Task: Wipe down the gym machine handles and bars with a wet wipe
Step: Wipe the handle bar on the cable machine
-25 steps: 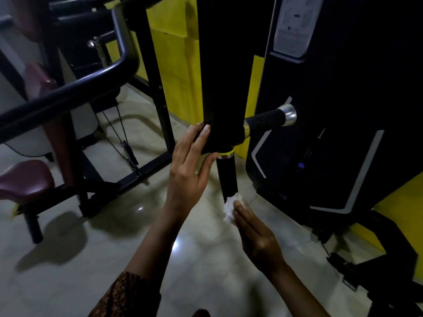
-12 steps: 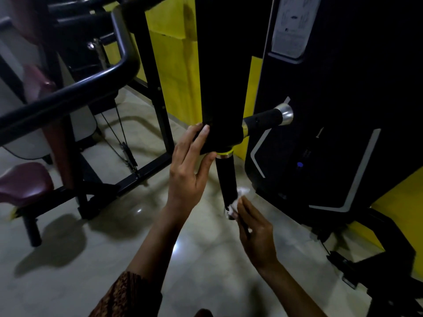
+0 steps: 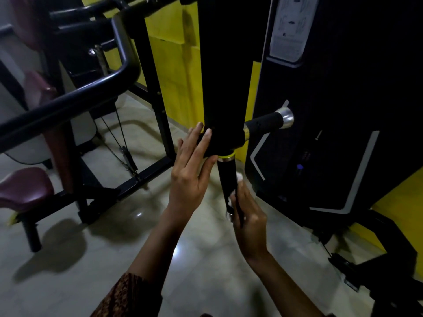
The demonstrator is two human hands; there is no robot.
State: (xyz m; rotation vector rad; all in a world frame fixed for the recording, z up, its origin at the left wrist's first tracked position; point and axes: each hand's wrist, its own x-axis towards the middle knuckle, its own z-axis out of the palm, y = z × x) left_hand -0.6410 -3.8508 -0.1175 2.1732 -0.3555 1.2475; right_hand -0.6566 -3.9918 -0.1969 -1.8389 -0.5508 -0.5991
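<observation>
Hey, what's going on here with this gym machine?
A person is cleaning a gym machine. Their right hand grips a white wet wipe around the lower part of the black handle that points down. Their left hand lies flat, fingers straight, against the end of the thick black arm just above. A second handle with a silver cap sticks out to the right, untouched.

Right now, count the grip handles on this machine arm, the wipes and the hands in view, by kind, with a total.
Grip handles: 2, the downward handle and the sideways handle
Wipes: 1, the wet wipe, held against the downward handle
Hands: 2, the left hand and the right hand
Total: 5
</observation>
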